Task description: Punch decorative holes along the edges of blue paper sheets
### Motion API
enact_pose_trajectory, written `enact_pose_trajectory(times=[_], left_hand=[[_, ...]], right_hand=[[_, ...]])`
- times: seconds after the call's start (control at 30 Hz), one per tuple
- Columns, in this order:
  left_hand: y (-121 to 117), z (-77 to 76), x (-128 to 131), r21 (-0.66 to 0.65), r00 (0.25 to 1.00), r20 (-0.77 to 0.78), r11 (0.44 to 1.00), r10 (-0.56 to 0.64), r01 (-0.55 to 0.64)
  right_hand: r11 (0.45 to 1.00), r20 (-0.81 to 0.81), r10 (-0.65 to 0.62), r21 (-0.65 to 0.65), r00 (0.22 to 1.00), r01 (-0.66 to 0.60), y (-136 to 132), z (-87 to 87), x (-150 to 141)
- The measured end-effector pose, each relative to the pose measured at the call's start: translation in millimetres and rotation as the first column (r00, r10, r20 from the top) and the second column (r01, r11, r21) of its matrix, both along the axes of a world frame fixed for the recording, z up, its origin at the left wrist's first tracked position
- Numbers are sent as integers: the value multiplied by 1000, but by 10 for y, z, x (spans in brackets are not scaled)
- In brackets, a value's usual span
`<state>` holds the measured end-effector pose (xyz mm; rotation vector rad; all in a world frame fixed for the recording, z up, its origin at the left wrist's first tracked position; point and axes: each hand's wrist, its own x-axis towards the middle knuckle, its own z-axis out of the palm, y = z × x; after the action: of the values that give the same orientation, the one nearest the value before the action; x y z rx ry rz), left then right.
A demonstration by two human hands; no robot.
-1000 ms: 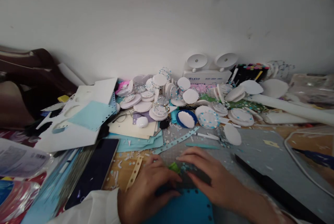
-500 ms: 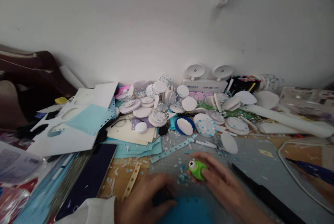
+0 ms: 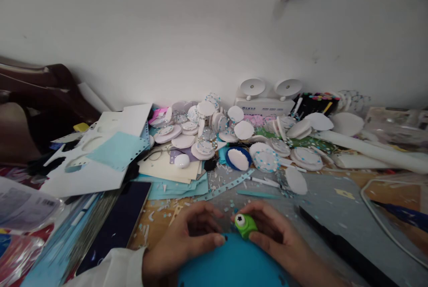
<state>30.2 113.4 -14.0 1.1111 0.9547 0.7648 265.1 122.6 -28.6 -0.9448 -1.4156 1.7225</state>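
Note:
My right hand [image 3: 272, 229] is closed around a small green craft paper punch [image 3: 246, 226], which has a white round end with a dark flower shape on it. The punch sits at the top edge of a blue sheet of paper [image 3: 230, 262] close in front of me. Pinching that sheet's upper left edge is my left hand [image 3: 187, 229], its thumb lying on top beside a dark notch. Small punched blue bits [image 3: 230, 209] lie scattered on the grey cutting mat [image 3: 321, 207] just beyond the hands.
White round paper discs [image 3: 244, 130] with blue beads are heaped along the wall. A dark phone [image 3: 117, 220] and white cut-out board [image 3: 107, 180] lie on the left. At right are a black long-handled tool [image 3: 344, 247], a white cable [image 3: 381, 229] and a white roll [image 3: 368, 149].
The blue sheet has come further up into view, and my left hand has moved up with its thumb on the edge. The green punch has shifted slightly left and down to the sheet's edge.

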Motion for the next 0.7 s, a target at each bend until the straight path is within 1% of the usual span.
enact_pose_trajectory(times=[0.07, 0.13, 0.2, 0.27, 0.33, 0.37, 0.53, 0.63, 0.7], left_hand=[[21, 23, -27, -32, 993, -116, 999, -32, 29], [37, 42, -43, -47, 979, -187, 996, -78, 71], [43, 49, -49, -27, 971, -213, 994, -109, 106], [42, 48, -53, -1, 959, -254, 992, -122, 126], [38, 42, -58, 20, 943, -309, 991, -121, 134], [36, 38, -60, 28, 934, -336, 990, -124, 141], [34, 16, -54, 79, 891, -432, 978, -140, 192], [31, 10, -37, 117, 888, -434, 967, -154, 225], [24, 15, -22, 139, 897, -411, 962, -162, 237]], right_hand=[[999, 20, -42, 14, 999, 41, -6, 17, 3], [996, 21, -93, 17, 995, 93, -12, 48, 2], [986, -23, -162, -28, 986, 162, -12, 78, -10], [978, -112, -196, -91, 974, 186, -3, 96, -29], [980, -186, -179, -124, 966, 158, 10, 98, -46], [984, -196, -157, -118, 968, 136, 14, 94, -50], [998, -116, -65, 3, 991, 66, 2, 43, -26], [998, -79, -31, 47, 996, 35, -13, 18, -6], [999, -60, -8, 53, 998, 11, -28, 22, 2]])
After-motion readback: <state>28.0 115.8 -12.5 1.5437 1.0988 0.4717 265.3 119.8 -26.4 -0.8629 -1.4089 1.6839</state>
